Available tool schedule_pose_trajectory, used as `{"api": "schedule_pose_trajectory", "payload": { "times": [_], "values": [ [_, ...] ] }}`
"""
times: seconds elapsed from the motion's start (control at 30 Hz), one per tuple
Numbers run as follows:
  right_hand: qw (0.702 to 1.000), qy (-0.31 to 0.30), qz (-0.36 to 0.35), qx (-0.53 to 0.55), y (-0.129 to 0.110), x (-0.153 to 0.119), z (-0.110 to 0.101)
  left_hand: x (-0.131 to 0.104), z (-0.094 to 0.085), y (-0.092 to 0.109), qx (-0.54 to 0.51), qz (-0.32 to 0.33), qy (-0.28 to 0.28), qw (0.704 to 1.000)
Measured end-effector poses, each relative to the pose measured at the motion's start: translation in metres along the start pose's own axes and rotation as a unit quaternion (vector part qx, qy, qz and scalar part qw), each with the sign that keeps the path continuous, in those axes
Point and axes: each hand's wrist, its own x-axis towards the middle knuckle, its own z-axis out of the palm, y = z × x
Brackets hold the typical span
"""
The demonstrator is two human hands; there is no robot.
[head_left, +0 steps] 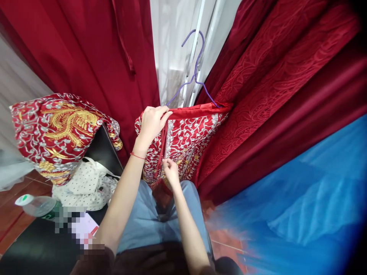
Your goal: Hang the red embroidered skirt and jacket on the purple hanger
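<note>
A red skirt (189, 133) with silver and gold embroidery hangs in front of me from a purple wire hanger (195, 72). My left hand (151, 123) grips its plain red waistband near the left end, thumb and fingers closed over the edge. Lower down, my right hand (171, 170) pinches at the bottom of a narrow red slit that runs down from the waistband. Whether a small zipper pull lies between those fingertips is too small to tell. The skirt's lower part drops toward my knees.
Another red embroidered garment (63, 133) drapes over a black chair back (104, 147) at left. A dotted white bag (86, 183), a plastic bottle (38, 206) and a black seat (37, 248) are below. Red gowns (266, 95) and blue fabric (301, 202) flank the right.
</note>
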Motion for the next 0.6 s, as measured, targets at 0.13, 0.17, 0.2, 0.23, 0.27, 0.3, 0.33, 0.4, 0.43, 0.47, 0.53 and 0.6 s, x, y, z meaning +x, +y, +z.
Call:
{"api": "schedule_pose_trajectory", "payload": {
  "times": [0.13,0.17,0.2,0.23,0.27,0.3,0.33,0.4,0.43,0.47,0.53,0.6],
  "values": [
    [0.996,0.056,-0.049,-0.049,-0.030,0.015,-0.025,-0.004,-0.012,0.002,-0.022,0.039,-0.040,0.998],
    [0.992,0.086,-0.071,-0.061,-0.041,0.022,-0.034,-0.004,-0.015,0.002,-0.024,0.047,-0.051,0.997],
    [0.985,0.123,-0.099,-0.072,-0.053,0.031,-0.045,-0.005,-0.017,0.002,-0.024,0.051,-0.060,0.997],
    [0.963,0.179,-0.163,-0.115,-0.065,0.040,-0.057,-0.005,-0.019,0.002,-0.024,0.050,-0.065,0.996],
    [0.934,0.222,-0.219,-0.172,-0.078,0.051,-0.070,-0.005,-0.021,0.002,-0.025,0.046,-0.067,0.996],
    [0.902,0.256,-0.256,-0.237,-0.089,0.062,-0.084,-0.005,-0.024,0.001,-0.029,0.042,-0.067,0.996],
    [0.869,0.281,-0.275,-0.300,-0.099,0.074,-0.098,-0.005,-0.026,0.000,-0.035,0.038,-0.067,0.996],
    [0.818,0.279,-0.296,-0.406,-0.112,0.095,-0.127,-0.006,-0.033,-0.004,-0.043,0.030,-0.064,0.997],
    [0.799,0.261,-0.304,-0.448,-0.114,0.105,-0.141,-0.006,-0.036,-0.007,-0.043,0.023,-0.062,0.997],
    [0.784,0.243,-0.309,-0.481,-0.114,0.112,-0.154,-0.007,-0.038,-0.011,-0.040,0.013,-0.059,0.997],
    [0.757,0.203,-0.319,-0.532,-0.106,0.120,-0.177,-0.006,-0.040,-0.019,-0.031,-0.011,-0.052,0.998],
    [0.737,0.169,-0.334,-0.563,-0.094,0.119,-0.196,-0.003,-0.037,-0.029,-0.032,-0.029,-0.043,0.998]
  ]
}}
